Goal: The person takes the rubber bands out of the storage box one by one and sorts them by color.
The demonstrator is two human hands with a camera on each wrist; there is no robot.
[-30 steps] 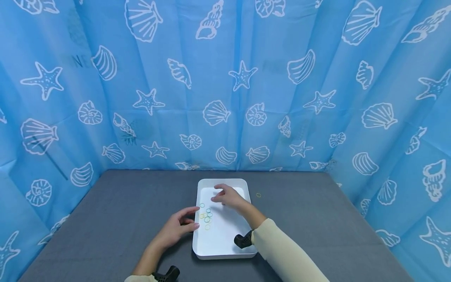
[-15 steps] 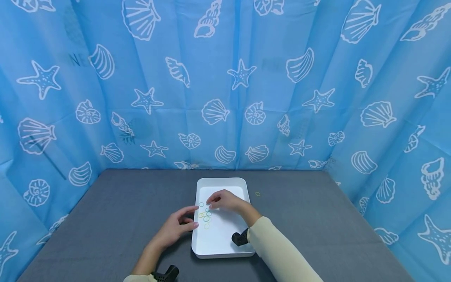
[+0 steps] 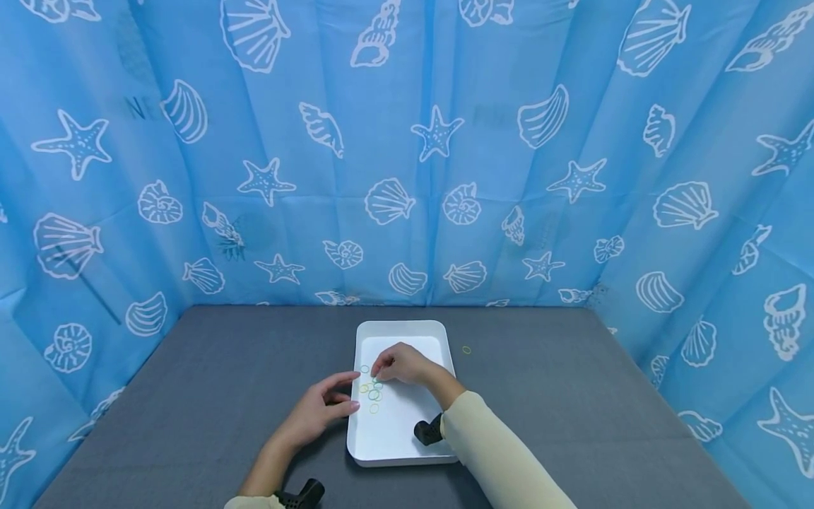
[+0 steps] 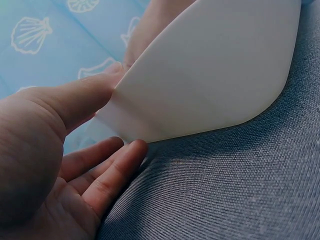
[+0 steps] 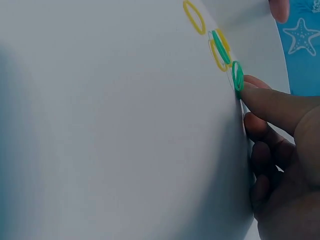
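My right hand (image 3: 402, 363) reaches into a white tray (image 3: 407, 445), thumb and index fingertips together at a green rubber band (image 5: 238, 76). In the right wrist view the other fingers are curled, and the band's lower end meets the thumb tip. Several green and yellow rubber bands (image 3: 374, 408) lie by the tray's left side, some overlapping. At the tray's left rim my left hand (image 3: 316, 411) rests thumb and index finger on the edge. The left wrist view shows its other fingers (image 4: 115, 175) loosely extended against the outer wall near the cloth.
One yellow rubber band (image 3: 467, 350) lies outside the tray, to its right, on the grey cloth-covered table (image 3: 242, 367). A blue curtain (image 3: 407, 141) with white seashells stands behind and along both sides. A black wrist camera (image 3: 429, 430) hangs over the tray.
My right hand has come down and left from the tray's far part to the rubber bands, and its thumb and index finger have closed together. The left hand stays at the rim.
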